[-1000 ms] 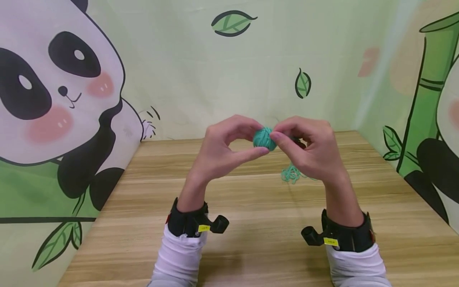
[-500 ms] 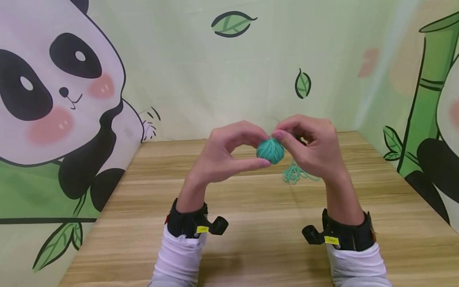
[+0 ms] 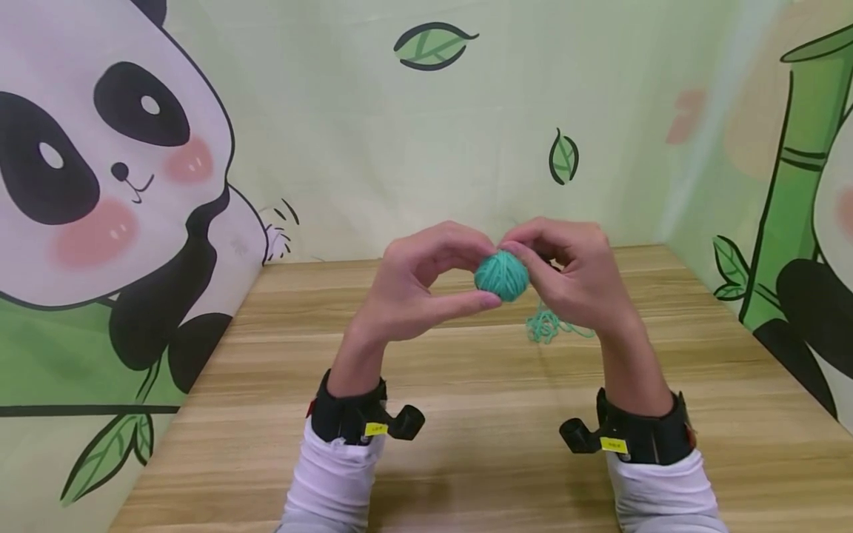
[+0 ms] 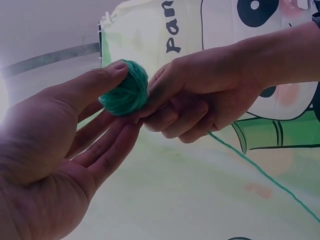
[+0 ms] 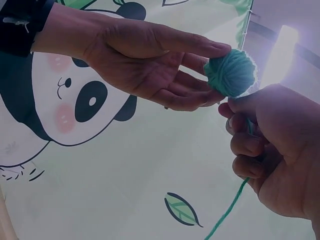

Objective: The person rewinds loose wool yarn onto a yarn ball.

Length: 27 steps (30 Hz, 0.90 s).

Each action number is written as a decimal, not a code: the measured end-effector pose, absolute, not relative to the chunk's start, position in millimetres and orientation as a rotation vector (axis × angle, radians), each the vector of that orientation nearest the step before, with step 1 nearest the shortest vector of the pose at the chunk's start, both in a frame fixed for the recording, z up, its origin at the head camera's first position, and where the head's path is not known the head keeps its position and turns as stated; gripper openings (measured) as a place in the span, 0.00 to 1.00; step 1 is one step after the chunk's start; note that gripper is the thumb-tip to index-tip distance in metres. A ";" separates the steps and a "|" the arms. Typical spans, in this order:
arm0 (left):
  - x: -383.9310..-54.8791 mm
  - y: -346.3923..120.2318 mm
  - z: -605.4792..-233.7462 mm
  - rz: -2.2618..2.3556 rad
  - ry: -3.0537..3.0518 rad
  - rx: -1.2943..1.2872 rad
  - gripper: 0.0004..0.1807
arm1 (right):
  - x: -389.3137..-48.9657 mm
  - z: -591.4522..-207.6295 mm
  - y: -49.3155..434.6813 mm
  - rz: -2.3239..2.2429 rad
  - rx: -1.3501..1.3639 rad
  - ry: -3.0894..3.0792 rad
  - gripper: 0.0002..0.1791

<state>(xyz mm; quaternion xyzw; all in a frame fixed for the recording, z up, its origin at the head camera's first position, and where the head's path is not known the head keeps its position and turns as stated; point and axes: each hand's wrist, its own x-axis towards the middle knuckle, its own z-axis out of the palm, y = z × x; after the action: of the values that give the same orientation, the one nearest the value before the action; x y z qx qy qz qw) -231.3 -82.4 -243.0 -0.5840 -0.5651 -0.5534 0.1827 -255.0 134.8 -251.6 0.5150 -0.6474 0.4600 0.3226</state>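
A small teal ball of yarn [image 3: 503,277] is held above the table, pinched between the thumb and fingers of my left hand [image 3: 420,285]. My right hand [image 3: 573,274] is at the ball's right side, its thumb and index finger pinching the yarn strand close against it. In the right wrist view the other fingers of that hand curl around the strand [image 5: 227,212], which trails out below them. The left wrist view shows the same ball [image 4: 126,90] between the left thumb and fingertips. Loose yarn [image 3: 545,326] lies in a tangle on the table behind the right hand.
The wood-grain table [image 3: 466,400] spreads beneath both arms. A fabric backdrop [image 3: 346,148] with pandas, leaves and bamboo stands behind it and along both sides. Black wrist straps with small cameras [image 3: 406,422] sit over the white sleeves.
The ball has come slightly lower and to the right since a second ago, turning so its windings show differently. The right hand's fingertips have shifted around the top of the ball.
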 end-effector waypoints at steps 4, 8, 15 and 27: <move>-230.8 -82.0 -243.5 -1.592 -1.569 -1.610 0.25 | -256.0 -253.4 133.6 1.200 1.393 -1.730 0.23; -230.4 -82.4 -243.9 -1.600 -1.549 -1.558 0.25 | -256.1 -253.8 131.8 1.181 1.425 -1.752 0.20; -231.3 -83.5 -244.8 -1.579 -1.531 -1.430 0.25 | -254.5 -255.5 128.9 1.083 1.431 -1.799 0.08; -244.3 -84.6 -247.6 -1.510 -1.507 -1.303 0.24 | -245.3 -250.3 127.9 0.990 1.465 -1.860 0.06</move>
<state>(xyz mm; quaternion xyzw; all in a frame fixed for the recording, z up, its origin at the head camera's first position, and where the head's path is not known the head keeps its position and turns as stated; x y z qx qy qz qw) -244.3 -84.6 -247.6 -0.4947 -0.5721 -0.5733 0.3151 -245.3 127.9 -250.3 0.5475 -0.6950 0.3698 0.2837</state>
